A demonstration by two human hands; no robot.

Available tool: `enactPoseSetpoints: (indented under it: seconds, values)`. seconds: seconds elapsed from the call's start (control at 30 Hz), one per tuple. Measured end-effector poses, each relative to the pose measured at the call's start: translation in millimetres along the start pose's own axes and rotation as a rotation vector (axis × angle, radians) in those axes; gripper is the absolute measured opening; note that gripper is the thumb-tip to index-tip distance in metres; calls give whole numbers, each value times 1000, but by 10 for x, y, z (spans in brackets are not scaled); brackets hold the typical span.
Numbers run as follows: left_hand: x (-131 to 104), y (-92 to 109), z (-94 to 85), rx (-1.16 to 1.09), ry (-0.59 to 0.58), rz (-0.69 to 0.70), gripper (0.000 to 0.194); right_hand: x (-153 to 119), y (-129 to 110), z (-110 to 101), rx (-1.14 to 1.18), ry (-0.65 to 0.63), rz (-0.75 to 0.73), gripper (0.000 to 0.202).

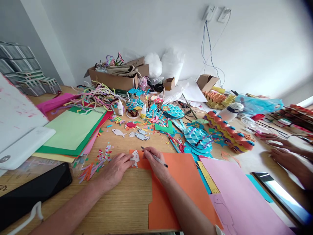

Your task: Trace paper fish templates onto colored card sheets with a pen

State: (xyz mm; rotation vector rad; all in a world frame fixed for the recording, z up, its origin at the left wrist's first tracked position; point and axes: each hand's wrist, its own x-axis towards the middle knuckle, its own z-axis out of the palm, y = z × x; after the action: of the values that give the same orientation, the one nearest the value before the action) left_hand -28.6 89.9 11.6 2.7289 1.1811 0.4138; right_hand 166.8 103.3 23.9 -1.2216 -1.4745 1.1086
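A white fish cutout (135, 159) lies upright on the upper left corner of an orange paper sheet (181, 182). My left hand (118, 169) rests flat beside it, fingers stretched out, with its fingertips at the cutout's left edge. In my right hand (156, 163) is a pen (160, 161), held in a writing grip. The pen's tip points up and left, just above the paper to the right of the fish. Several more fish cutouts (118, 132) lie on the table beyond my hands.
Coloured paper sheets (73, 127) and a black phone-like slab (36, 195) lie left. Glue bottles (120, 107) and blue woven paper fish (198, 137) stand beyond. Pink paper (234, 186), a tablet (281, 192) and another person's hands (288, 160) are at right.
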Motion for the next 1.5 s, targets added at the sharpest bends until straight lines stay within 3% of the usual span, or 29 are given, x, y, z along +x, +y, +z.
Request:
enactPoseSetpoints:
  seconds: [0.23, 0.57, 0.9, 1.17, 1.5]
  values:
    - [25, 33, 77, 42, 21, -25, 30, 114, -126, 27, 144, -13, 206, 6]
    - [-19, 101, 31, 111, -58, -39, 35, 233, 3, 237, 89, -71, 142, 6]
    - [-33, 229, 12, 234, -188, -124, 41, 251, 26, 271, -41, -160, 102, 11]
    - [-54, 228, 23, 254, -157, -126, 42, 247, 2, 271, -42, -203, 119, 12]
    - [-97, 184, 192, 249, -71, -125, 44, 246, 39, 271, -25, -231, 109, 12]
